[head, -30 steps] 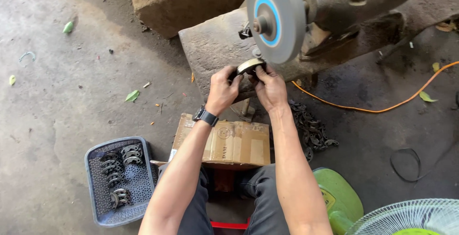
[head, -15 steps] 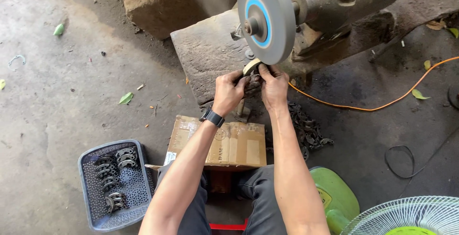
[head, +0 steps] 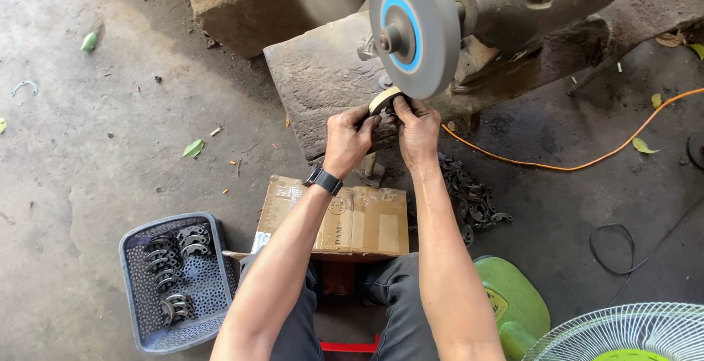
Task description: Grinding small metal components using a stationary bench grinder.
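Basket (head: 139,310) on the floor at far left, curved metal pieces (head: 174,262) stacked in it within easy reach. Cardboard box (head: 345,218) sits between the knees. Left hand (head: 348,141) and right hand (head: 418,130) pinch one curved piece (head: 384,100) together, pressing it to the lower rim of the wheel (head: 412,27), steadied from both sides. More pieces lie heaped (head: 473,199) at right.

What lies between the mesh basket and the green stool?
In the head view, a cardboard box sits between the basket and stool, with the person's knees.
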